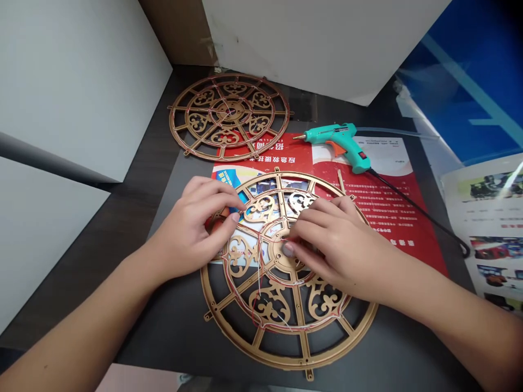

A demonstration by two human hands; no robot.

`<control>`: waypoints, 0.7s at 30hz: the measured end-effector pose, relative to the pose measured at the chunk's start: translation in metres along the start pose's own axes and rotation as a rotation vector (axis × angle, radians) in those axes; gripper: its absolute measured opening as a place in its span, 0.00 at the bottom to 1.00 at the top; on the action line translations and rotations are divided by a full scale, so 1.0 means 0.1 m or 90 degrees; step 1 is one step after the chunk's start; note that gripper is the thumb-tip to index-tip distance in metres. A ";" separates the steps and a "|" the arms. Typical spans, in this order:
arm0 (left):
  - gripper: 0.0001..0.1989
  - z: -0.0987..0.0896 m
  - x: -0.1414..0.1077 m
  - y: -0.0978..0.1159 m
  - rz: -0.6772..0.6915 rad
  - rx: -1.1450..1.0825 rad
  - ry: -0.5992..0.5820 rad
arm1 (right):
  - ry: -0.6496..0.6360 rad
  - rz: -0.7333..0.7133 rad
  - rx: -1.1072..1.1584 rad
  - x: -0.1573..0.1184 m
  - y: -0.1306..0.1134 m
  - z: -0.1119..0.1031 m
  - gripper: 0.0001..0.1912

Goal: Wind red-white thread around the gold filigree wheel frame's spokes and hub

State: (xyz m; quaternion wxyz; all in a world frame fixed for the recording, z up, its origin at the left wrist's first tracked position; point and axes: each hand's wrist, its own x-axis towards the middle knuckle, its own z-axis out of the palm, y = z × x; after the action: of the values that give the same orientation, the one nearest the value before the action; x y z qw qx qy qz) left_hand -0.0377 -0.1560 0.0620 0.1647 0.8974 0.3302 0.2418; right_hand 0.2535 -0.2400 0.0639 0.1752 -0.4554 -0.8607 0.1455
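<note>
A round gold openwork frame (pixel 303 326) lies flat in front of me, with scrollwork ornaments and a central hub. Thin red and white wires (pixel 260 272) run along its rings, and some loose ends hang across the left and lower parts. My left hand (pixel 196 228) rests at the frame's upper left, thumb and fingertips close together near a scroll ornament; whether a wire is between them is too small to tell. My right hand (pixel 335 245) is over the hub, its fingers bent and thumb near the centre, the pinch partly hidden by the fingers.
A similar gold frame (pixel 224 153) lies at the back left. A teal glue gun (pixel 345 144) with a black cord rests on a red printed sheet (pixel 384 207). White panels (pixel 294 43) stand behind and at the left. Printed paper (pixel 490 218) and blue plastic-covered material are at the right.
</note>
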 end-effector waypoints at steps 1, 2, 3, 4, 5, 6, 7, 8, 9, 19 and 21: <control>0.08 0.01 0.00 0.00 -0.002 0.001 0.002 | -0.003 0.007 0.011 -0.01 0.01 0.00 0.15; 0.09 0.02 -0.01 -0.01 0.001 0.005 0.005 | -0.005 0.011 0.022 -0.01 0.02 -0.01 0.14; 0.09 0.03 0.00 -0.02 0.008 0.011 0.008 | -0.010 0.011 0.036 -0.01 0.03 -0.01 0.13; 0.09 0.04 0.00 -0.04 0.019 0.020 0.013 | -0.015 0.010 0.050 -0.02 0.04 -0.02 0.12; 0.09 0.04 0.00 -0.06 0.031 0.030 0.017 | -0.020 0.007 0.064 -0.02 0.05 -0.03 0.12; 0.09 0.05 0.00 -0.08 0.040 0.040 0.017 | -0.025 0.006 0.077 -0.02 0.06 -0.03 0.12; 0.09 0.06 0.00 -0.09 0.048 0.047 0.017 | -0.032 0.007 0.088 -0.01 0.08 -0.05 0.12; 0.09 0.06 0.00 -0.10 0.054 0.052 0.019 | -0.037 0.010 0.099 -0.01 0.09 -0.06 0.14; 0.09 0.06 0.00 -0.10 0.058 0.054 0.024 | -0.041 0.014 0.108 -0.01 0.10 -0.09 0.16; 0.15 -0.08 0.26 0.38 0.134 -0.031 -0.197 | -0.005 0.124 0.110 0.07 0.22 -0.29 0.16; 0.15 -0.04 0.34 0.45 0.154 -0.021 -0.239 | 0.023 0.140 0.107 0.08 0.25 -0.27 0.15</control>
State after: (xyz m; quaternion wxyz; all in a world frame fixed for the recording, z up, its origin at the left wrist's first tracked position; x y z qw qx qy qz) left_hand 0.0060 -0.1656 0.0973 0.2074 0.9570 0.1796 0.0943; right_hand 0.2791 -0.2179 0.0790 0.2116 -0.5333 -0.7869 0.2273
